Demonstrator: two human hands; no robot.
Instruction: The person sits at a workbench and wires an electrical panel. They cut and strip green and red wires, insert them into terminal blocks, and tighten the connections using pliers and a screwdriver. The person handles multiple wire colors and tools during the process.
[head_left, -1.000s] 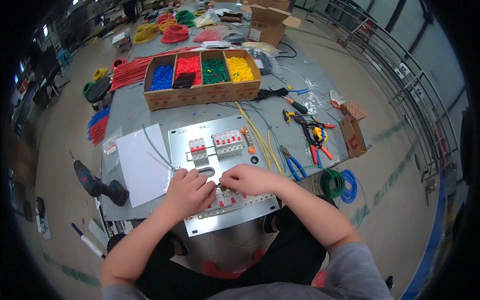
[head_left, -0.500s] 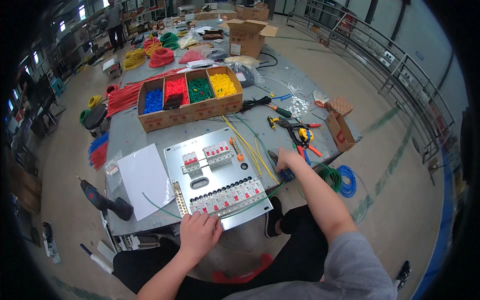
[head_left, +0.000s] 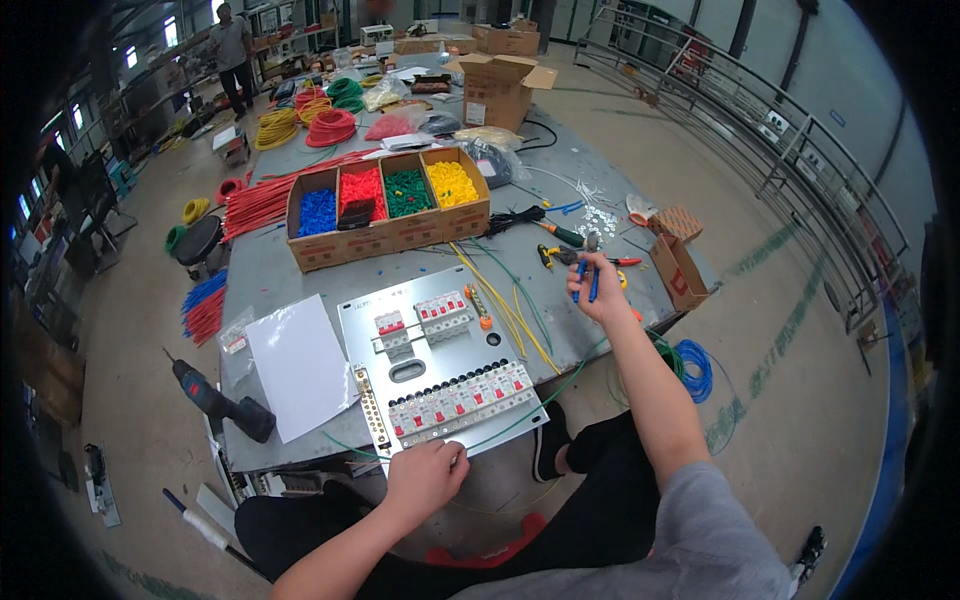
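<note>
My right hand is raised above the right side of the table, closed around pliers with blue handles; their jaws point away from me. At the panel's near edge, my left hand has its fingers curled on a green wire. That wire passes along the front of the panel and rises toward the right. The flat metal panel carries a long row of circuit breakers, two smaller breaker groups behind it, and a brass terminal bar at its left.
A divided cardboard box of coloured caps stands behind the panel. White paper and a cordless drill are at left. Hand tools, a small open carton and a blue wire coil are at right. A person stands far off.
My right hand has lifted from the table's near right edge and moved farther away, now with the blue-handled pliers showing. My left hand has shifted slightly right and nearer, drawing the green wire's left end lower.
</note>
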